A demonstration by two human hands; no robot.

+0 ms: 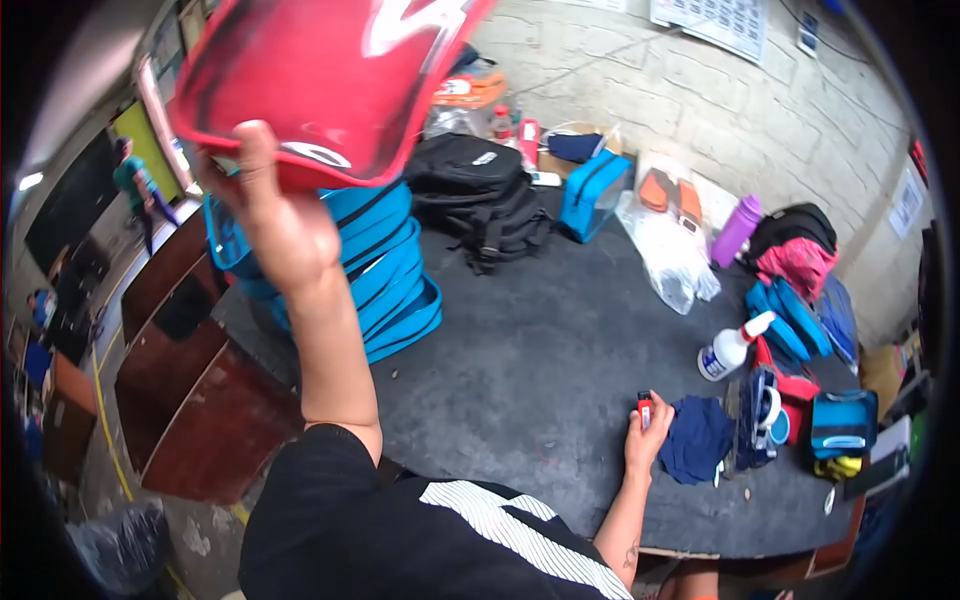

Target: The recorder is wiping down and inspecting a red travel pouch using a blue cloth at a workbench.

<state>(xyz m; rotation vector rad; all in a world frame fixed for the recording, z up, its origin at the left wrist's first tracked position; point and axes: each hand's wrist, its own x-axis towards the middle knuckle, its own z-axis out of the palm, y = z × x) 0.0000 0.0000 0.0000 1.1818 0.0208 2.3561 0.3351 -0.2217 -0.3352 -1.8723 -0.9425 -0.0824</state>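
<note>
My left hand (pixel 270 215) is raised at the upper left, its thumb pressed on the near edge of a glossy red case (pixel 310 90) with rounded corners. The case is tilted and partly cut off by the top of the picture. Below and behind it stands a stack of blue zippered cases (pixel 385 290) with black zips. Over the right part of the dark table, my right hand (pixel 650 432) is closed round a small red lighter (pixel 645 408) with a black top. Right beside that hand lies a crumpled navy cloth (pixel 697 440).
On the black table (pixel 510 360) stand a black backpack (pixel 480 190), a blue case with a clear side (pixel 597 195), a purple bottle (pixel 737 230) and a white spray bottle (pixel 733 347). A clear plastic bag (pixel 675 265) lies near the wall. A person (pixel 140 190) walks at the far left.
</note>
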